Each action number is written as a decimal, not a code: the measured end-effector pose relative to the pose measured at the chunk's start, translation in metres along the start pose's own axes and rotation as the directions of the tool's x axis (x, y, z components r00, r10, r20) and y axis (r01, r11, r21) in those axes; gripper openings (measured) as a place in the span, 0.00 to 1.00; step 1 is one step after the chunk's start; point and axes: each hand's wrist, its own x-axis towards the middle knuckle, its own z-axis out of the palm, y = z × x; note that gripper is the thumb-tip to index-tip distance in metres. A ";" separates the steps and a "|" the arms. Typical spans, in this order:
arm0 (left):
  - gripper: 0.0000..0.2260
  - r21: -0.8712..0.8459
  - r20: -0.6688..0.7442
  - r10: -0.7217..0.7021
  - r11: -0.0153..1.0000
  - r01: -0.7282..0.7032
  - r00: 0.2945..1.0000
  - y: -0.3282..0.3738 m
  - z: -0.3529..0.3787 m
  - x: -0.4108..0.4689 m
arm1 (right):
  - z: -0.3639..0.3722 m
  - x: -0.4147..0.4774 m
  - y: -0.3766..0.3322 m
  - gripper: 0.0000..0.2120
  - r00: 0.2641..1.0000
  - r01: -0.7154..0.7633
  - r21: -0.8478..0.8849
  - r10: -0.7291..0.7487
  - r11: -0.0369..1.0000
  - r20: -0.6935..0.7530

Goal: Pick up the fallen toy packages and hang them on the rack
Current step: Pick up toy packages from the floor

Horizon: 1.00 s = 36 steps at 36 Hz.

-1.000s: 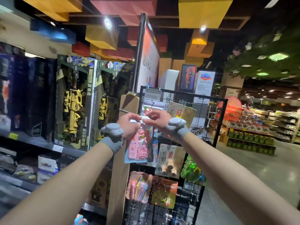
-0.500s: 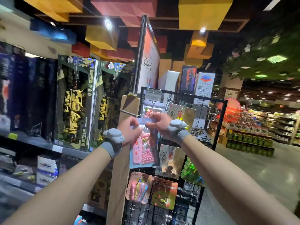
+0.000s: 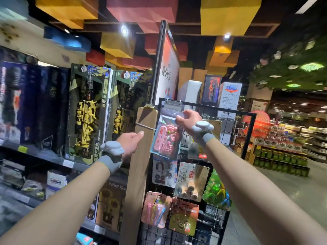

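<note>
The right hand (image 3: 188,119) pinches the top edge of a clear toy package (image 3: 166,138) filled with pink pieces, thumb and curled fingers closed on the plastic header. The package hangs down from that grip, tilted a little, against the upper left part of the black wire rack (image 3: 251,133), just right of a wooden post (image 3: 141,174). Whether its header is on a hook is hard to tell, since the fingers cover that spot.

The left hand (image 3: 130,141) holds nothing: its fingers are loosely curled and the thumb points right, towards the post, lower than and left of the package. Both wrists wear grey bands.

Lower on the rack hang a pink blister pack (image 3: 155,209), a card of wooden dice (image 3: 191,181) and a green plastic toy (image 3: 216,190). On the shelf to the left stand boxed yellow toy guns (image 3: 86,117).
</note>
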 end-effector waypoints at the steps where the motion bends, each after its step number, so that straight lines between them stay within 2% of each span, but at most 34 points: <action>1: 0.23 0.020 0.002 0.010 1.000 -0.010 1.000 0.001 0.000 -0.001 | 0.001 0.002 0.001 0.19 1.000 -0.008 -0.009 0.008 1.000 -0.004; 10: 0.22 0.095 0.114 -0.006 0.996 -0.005 0.993 -0.002 -0.001 -0.006 | 0.010 0.006 -0.003 0.22 1.000 -0.024 -0.067 0.024 0.997 -0.002; 18: 0.22 0.156 0.094 -0.018 0.988 0.003 0.995 -0.011 -0.002 -0.007 | 0.017 0.016 -0.001 0.23 0.992 -0.121 -0.056 0.123 0.991 0.024; 21: 0.22 0.168 0.099 -0.023 0.986 0.006 0.995 -0.011 -0.004 -0.008 | 0.018 0.022 0.001 0.23 0.990 -0.133 -0.136 0.139 0.982 0.037; 24: 0.22 0.153 0.110 -0.042 0.988 0.025 0.993 -0.011 -0.006 -0.007 | 0.017 0.028 0.001 0.15 0.992 -0.100 -0.316 0.120 0.944 0.044; 29: 0.20 0.165 0.114 -0.044 0.986 0.025 0.992 -0.015 -0.016 -0.008 | 0.021 0.040 0.008 0.09 0.997 -0.048 -0.442 0.066 0.896 0.026; 36: 0.21 0.215 0.100 -0.070 0.975 0.047 0.993 -0.027 -0.024 -0.013 | 0.022 0.045 0.008 0.12 0.999 -0.039 -0.531 0.034 0.846 -0.018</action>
